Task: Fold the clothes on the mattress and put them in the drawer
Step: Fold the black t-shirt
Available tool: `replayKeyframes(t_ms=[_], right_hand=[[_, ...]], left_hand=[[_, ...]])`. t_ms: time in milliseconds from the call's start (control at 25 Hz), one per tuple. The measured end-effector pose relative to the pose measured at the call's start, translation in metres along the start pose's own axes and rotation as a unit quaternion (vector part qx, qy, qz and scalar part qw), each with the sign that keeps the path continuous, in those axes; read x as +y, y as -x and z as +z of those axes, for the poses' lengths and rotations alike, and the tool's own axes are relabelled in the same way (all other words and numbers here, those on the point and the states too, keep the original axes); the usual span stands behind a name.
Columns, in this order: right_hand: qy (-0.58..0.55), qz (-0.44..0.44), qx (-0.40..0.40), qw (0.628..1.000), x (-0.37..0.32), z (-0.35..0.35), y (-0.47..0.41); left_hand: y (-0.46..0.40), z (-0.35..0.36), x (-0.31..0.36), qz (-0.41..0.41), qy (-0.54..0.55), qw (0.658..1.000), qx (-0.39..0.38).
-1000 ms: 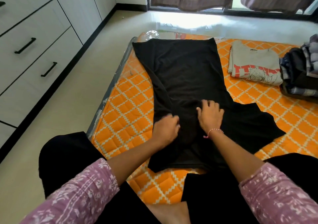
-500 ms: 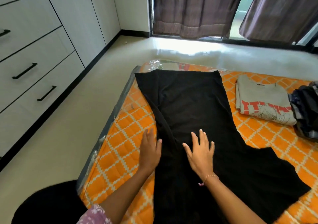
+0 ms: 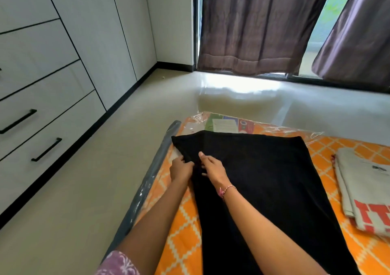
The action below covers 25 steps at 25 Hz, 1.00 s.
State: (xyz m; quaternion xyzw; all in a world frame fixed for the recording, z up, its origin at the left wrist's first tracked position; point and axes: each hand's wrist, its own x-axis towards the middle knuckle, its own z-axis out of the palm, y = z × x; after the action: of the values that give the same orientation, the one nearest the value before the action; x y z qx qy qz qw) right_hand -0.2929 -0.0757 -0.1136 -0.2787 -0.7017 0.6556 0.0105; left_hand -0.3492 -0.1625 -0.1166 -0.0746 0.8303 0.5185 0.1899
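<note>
Left hand (image 3: 181,170) pinches black garment (image 3: 263,190) near mattress (image 3: 181,228) edge, right hand (image 3: 213,167) flat; grey shirt (image 3: 363,190) folded, drawer (image 3: 42,143) unfilled.

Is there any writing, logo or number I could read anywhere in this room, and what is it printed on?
Folded grey T-shirt: big red block letters, cut off by the picture's edge; what shows looks like "IT", not a whole word.
Same T-shirt: a small dark mark near its top, too small to read.
Paper label under the mattress's plastic wrap: a white sheet with fine print and coloured panels, too blurred to read.
Nothing readable on the black garment, drawers or curtains.
</note>
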Motion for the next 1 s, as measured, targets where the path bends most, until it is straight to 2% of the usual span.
replayKeyframes(t_ms=[80,120,160,240,280,320,400,440,480,560,680,760,880,1000], right_hand=[[-0.071,0.006,-0.014,0.997,-0.011,-0.001,-0.022],[-0.138,0.017,-0.022,0.990,-0.016,-0.005,-0.028],[-0.205,0.038,-0.028,0.978,-0.018,-0.013,-0.034],[-0.297,0.088,-0.033,0.950,-0.013,-0.033,-0.044],[-0.319,0.109,-0.029,0.941,-0.008,-0.044,-0.048],[-0.332,0.127,-0.016,0.935,-0.004,-0.055,-0.052],[-0.345,0.137,0.049,0.927,-0.001,-0.075,-0.061],[-0.334,0.130,0.074,0.931,0.001,-0.083,-0.065],[-0.317,0.120,0.081,0.937,0.003,-0.090,-0.068],[-0.309,0.085,0.057,0.946,0.007,-0.098,-0.072],[-0.301,0.045,0.024,0.952,0.007,-0.104,-0.073],[-0.302,0.028,0.020,0.953,0.003,-0.109,-0.077],[-0.292,0.010,0.040,0.955,0.003,-0.120,-0.081],[-0.200,-0.009,0.084,0.976,0.006,-0.124,-0.082]], left_hand=[[-0.013,0.010,0.010,0.152,-0.093,0.983,0.041],[-0.017,0.017,0.016,0.227,-0.141,0.964,0.014],[-0.018,0.027,0.024,0.279,-0.191,0.939,-0.053],[-0.018,0.043,0.031,0.311,-0.292,0.884,-0.193],[-0.022,0.046,0.029,0.318,-0.306,0.873,-0.207],[-0.026,0.047,0.025,0.317,-0.278,0.890,-0.173],[-0.032,0.044,0.018,0.239,-0.116,0.964,-0.034],[-0.037,0.044,0.018,0.166,-0.045,0.985,0.009],[-0.043,0.045,0.021,0.098,-0.003,0.995,0.020],[-0.059,0.052,0.036,0.005,0.052,0.998,-0.017],[-0.067,0.063,0.063,-0.073,0.059,0.990,-0.106],[-0.072,0.071,0.069,-0.079,0.067,0.989,-0.109],[-0.076,0.079,0.067,-0.006,0.117,0.991,-0.056],[-0.068,0.077,0.060,-0.035,0.215,0.971,-0.095]])
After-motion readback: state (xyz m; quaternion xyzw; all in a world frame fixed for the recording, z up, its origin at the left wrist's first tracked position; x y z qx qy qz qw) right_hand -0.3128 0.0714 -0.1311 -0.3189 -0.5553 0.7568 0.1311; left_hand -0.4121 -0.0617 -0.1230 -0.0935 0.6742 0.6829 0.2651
